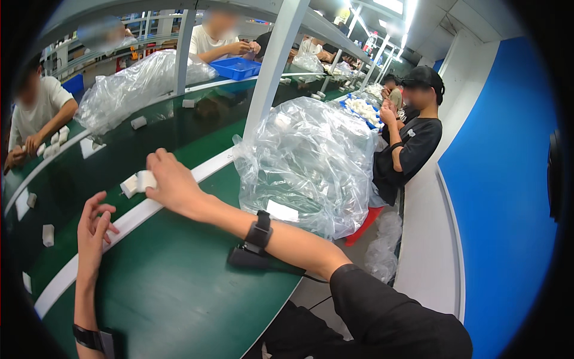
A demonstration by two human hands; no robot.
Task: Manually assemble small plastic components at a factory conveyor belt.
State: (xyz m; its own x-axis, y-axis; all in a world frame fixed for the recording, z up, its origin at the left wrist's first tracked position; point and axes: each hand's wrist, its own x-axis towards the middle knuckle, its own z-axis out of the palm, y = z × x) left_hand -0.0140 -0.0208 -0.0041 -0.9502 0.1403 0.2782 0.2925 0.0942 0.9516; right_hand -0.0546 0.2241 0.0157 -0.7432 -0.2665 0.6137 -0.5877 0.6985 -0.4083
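Note:
Reaching over the white rail, my right hand is closed on a small white block-shaped piece. A second white piece sits right against its left side. Part of the grip is hidden behind the back of the hand. My left hand is held up near the rail, to the left of these pieces, its fingers apart and nothing in them. Dark straps with small boxes are on both wrists.
Loose white pieces lie along the green conveyor belt. A large clear plastic bag stands right of my right arm, near a grey post. Co-workers sit across the belt and farther along; a blue tray is opposite.

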